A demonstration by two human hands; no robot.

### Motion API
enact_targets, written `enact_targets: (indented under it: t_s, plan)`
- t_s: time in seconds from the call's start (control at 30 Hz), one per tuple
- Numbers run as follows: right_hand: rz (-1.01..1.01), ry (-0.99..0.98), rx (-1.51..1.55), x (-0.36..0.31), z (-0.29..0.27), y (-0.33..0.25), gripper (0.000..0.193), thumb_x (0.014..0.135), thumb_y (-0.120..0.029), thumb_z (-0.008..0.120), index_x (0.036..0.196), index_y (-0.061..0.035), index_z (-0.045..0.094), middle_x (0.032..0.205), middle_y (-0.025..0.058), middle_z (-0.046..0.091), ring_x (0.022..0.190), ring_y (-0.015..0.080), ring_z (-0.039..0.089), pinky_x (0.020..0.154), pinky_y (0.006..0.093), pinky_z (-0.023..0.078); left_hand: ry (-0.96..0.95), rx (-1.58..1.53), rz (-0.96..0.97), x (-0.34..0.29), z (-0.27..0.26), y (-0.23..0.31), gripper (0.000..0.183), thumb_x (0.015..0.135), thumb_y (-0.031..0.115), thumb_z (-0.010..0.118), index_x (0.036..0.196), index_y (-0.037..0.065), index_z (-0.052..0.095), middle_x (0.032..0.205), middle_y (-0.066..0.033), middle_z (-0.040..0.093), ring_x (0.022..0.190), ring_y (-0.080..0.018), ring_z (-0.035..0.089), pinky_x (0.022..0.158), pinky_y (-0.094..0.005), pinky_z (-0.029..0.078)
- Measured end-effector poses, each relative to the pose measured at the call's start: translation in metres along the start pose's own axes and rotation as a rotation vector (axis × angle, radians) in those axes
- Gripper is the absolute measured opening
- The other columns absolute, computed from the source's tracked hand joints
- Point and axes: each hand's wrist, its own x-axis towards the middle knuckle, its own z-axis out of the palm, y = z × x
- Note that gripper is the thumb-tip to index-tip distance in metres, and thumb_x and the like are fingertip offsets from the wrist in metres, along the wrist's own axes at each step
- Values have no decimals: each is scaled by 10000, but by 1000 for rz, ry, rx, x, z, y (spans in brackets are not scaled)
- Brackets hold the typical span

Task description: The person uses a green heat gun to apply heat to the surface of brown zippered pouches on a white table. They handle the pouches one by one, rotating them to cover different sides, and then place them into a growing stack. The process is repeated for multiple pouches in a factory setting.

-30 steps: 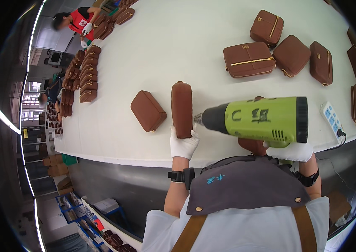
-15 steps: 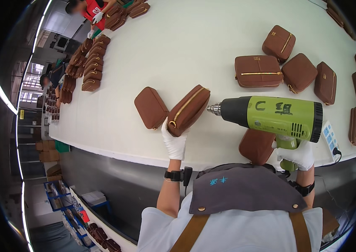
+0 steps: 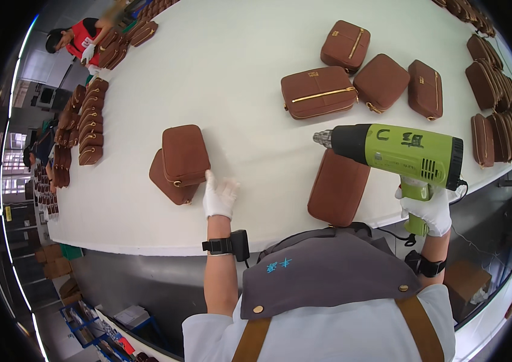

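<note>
My gloved left hand (image 3: 221, 196) is open, its fingers spread beside a brown zip bag (image 3: 185, 151). One fingertip is at or very near that bag's lower right corner; I cannot tell if it touches. The bag lies partly on top of a second brown bag (image 3: 160, 181). In my gloved right hand (image 3: 432, 211) is the grip of a green and black heat gun (image 3: 407, 151), its metal nozzle pointing left. Below the gun another brown bag (image 3: 336, 196) lies on the white table, its upper end partly hidden by the gun.
Several brown bags, among them a wide one with a gold zip (image 3: 319, 96), lie beyond the gun. Rows of bags stand at the left (image 3: 92, 130) and right (image 3: 497, 136). A person in red (image 3: 81, 39) works at the far left. The table's near edge (image 3: 147, 248) runs before me.
My left hand has let go of the bag it held tilted up, which now lies on the other bag. The view has shifted, and the heat gun is still in my right hand.
</note>
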Motion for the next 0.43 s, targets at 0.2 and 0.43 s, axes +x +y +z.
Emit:
enact_targets:
  t_s: [0.2, 0.43]
  plan:
    - [100, 205, -89, -46, -41, -12, 496, 642, 62, 692, 1120, 62, 559, 852, 136, 641, 661, 162, 625, 494, 260, 516, -628, 1043, 263, -33, 84, -100, 646, 898, 261, 654, 1402, -1, 345, 1343, -197, 490, 1174, -278, 548, 972, -378, 459]
    - [73, 240, -97, -77, -65, 4, 586, 675, 60, 670, 1237, 36, 503, 911, 168, 651, 667, 176, 627, 528, 288, 536, -1307, 1650, 475, -36, 217, -136, 614, 921, 409, 588, 1441, 153, 387, 1440, -160, 443, 1255, -343, 488, 1068, -379, 358]
